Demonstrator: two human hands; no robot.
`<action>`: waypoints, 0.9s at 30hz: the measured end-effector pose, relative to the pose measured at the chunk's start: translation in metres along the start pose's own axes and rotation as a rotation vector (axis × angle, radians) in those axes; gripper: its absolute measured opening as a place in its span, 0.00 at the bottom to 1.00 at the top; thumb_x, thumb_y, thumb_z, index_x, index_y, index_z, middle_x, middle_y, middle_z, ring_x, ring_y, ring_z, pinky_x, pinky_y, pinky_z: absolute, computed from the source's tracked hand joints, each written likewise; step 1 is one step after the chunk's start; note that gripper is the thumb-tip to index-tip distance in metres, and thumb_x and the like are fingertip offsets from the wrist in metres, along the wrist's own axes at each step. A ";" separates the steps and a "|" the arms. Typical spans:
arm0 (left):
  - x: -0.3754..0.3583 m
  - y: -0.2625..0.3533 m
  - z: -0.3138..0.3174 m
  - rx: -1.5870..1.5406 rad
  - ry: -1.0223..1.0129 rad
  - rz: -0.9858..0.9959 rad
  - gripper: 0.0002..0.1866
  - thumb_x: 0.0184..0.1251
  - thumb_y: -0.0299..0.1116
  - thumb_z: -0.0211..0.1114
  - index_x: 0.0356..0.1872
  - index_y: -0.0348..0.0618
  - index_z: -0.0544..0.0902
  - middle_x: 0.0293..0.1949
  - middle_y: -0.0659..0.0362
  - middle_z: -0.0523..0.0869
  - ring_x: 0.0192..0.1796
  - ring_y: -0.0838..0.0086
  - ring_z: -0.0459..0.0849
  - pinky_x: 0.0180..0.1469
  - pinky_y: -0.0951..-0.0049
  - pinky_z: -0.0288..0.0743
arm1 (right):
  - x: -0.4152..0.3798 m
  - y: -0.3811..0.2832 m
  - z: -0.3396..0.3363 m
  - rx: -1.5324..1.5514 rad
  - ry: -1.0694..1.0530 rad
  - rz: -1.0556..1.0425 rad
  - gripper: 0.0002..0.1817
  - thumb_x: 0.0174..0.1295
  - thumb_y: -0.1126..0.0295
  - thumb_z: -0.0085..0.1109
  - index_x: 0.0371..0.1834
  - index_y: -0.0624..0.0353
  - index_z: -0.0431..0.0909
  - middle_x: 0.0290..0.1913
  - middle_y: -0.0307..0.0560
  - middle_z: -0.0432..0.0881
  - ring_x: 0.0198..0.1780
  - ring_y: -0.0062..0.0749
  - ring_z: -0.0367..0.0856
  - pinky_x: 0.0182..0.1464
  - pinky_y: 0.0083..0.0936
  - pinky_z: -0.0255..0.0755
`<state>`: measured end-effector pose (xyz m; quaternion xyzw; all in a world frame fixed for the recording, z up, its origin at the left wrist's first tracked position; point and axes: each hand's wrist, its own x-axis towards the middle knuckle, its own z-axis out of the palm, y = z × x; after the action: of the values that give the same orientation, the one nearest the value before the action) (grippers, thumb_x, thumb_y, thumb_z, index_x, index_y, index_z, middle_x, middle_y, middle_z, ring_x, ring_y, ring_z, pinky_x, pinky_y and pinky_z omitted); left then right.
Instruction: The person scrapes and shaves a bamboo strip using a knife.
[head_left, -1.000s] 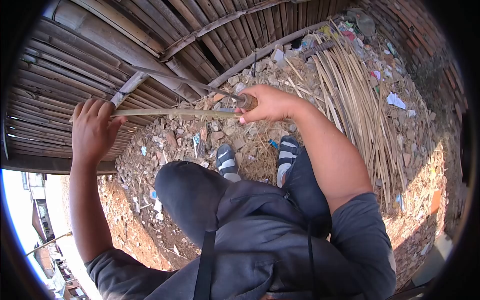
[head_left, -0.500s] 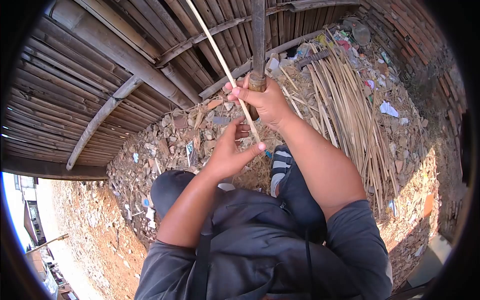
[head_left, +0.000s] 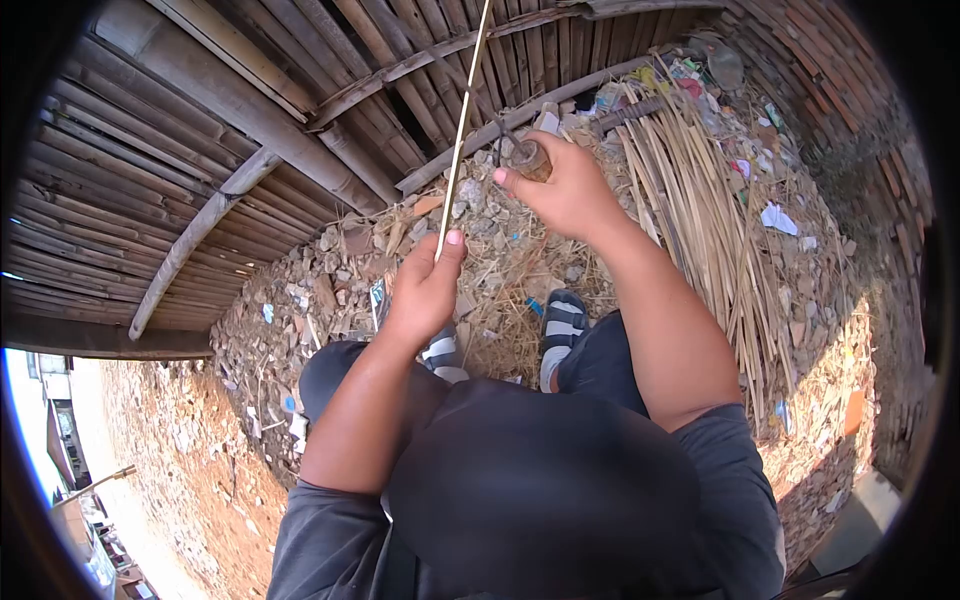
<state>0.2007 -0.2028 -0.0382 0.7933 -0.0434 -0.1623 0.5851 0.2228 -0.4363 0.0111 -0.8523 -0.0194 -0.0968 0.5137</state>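
A weathered wall of split brown bamboo poles (head_left: 250,130) slopes above grey stone rubble (head_left: 340,270). Right of the wall lies a heap of pale, dry bamboo strips (head_left: 700,200). The right hand (head_left: 565,185) is closed around a round wooden handle (head_left: 530,158), probably a knife's, its blade unclear. The left hand (head_left: 425,285) pinches a thin, pale bamboo sliver (head_left: 462,120) rising past the wall.

ground (head_left: 330,300): rubble under my sandals (head_left: 563,320) | bamboo strips (head_left: 700,200) heaped to my right | paper scraps (head_left: 780,215) scattered | dry straw (head_left: 505,335) by feet
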 end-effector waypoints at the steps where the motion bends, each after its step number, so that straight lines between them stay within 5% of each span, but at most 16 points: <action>1: -0.001 0.004 -0.005 0.023 0.005 -0.001 0.22 0.85 0.50 0.56 0.42 0.38 0.83 0.28 0.67 0.77 0.33 0.81 0.72 0.38 0.73 0.68 | -0.004 -0.006 0.001 -0.104 -0.054 -0.011 0.24 0.60 0.57 0.74 0.55 0.59 0.85 0.39 0.60 0.90 0.44 0.51 0.90 0.50 0.40 0.80; 2: -0.003 0.006 -0.008 0.062 0.017 0.004 0.23 0.85 0.51 0.56 0.43 0.38 0.83 0.28 0.63 0.80 0.34 0.78 0.75 0.40 0.70 0.72 | -0.007 0.001 0.011 -0.194 -0.078 -0.084 0.22 0.59 0.59 0.75 0.52 0.59 0.84 0.32 0.59 0.86 0.35 0.51 0.86 0.45 0.41 0.80; 6: -0.004 -0.009 -0.017 0.291 0.070 0.124 0.25 0.85 0.51 0.55 0.43 0.35 0.82 0.29 0.50 0.84 0.35 0.64 0.82 0.43 0.61 0.76 | -0.012 -0.020 0.015 -0.556 -0.353 -0.085 0.21 0.57 0.62 0.72 0.54 0.53 0.85 0.41 0.61 0.89 0.48 0.58 0.88 0.52 0.50 0.81; 11: -0.010 -0.027 -0.019 0.369 0.127 0.121 0.26 0.85 0.52 0.54 0.42 0.33 0.81 0.30 0.40 0.85 0.36 0.47 0.86 0.43 0.54 0.77 | 0.014 0.022 0.010 -0.489 -0.229 0.140 0.21 0.58 0.63 0.69 0.56 0.49 0.85 0.46 0.60 0.89 0.52 0.57 0.87 0.56 0.50 0.80; 17: -0.008 -0.015 -0.016 0.423 0.048 0.099 0.27 0.84 0.52 0.54 0.39 0.33 0.80 0.30 0.39 0.85 0.36 0.45 0.86 0.41 0.52 0.76 | -0.004 -0.015 0.029 -0.707 -0.426 -0.012 0.16 0.55 0.65 0.67 0.49 0.51 0.86 0.44 0.56 0.89 0.50 0.56 0.88 0.54 0.50 0.81; 21: -0.011 -0.018 -0.017 0.384 0.029 0.045 0.27 0.84 0.52 0.54 0.39 0.33 0.79 0.29 0.39 0.84 0.35 0.43 0.85 0.41 0.51 0.76 | 0.017 0.017 0.027 -0.505 -0.295 0.137 0.15 0.54 0.67 0.66 0.46 0.51 0.87 0.40 0.57 0.89 0.48 0.56 0.88 0.52 0.50 0.81; 27: -0.010 -0.025 -0.016 0.364 0.010 0.075 0.27 0.85 0.52 0.53 0.40 0.33 0.79 0.29 0.40 0.84 0.35 0.45 0.85 0.42 0.51 0.76 | -0.003 -0.011 0.033 -0.673 -0.380 -0.042 0.16 0.54 0.68 0.64 0.47 0.52 0.86 0.40 0.56 0.89 0.48 0.56 0.88 0.53 0.48 0.81</action>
<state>0.1929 -0.1774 -0.0552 0.8847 -0.0987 -0.1260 0.4378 0.2231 -0.4015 0.0050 -0.9753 -0.0992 0.0514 0.1905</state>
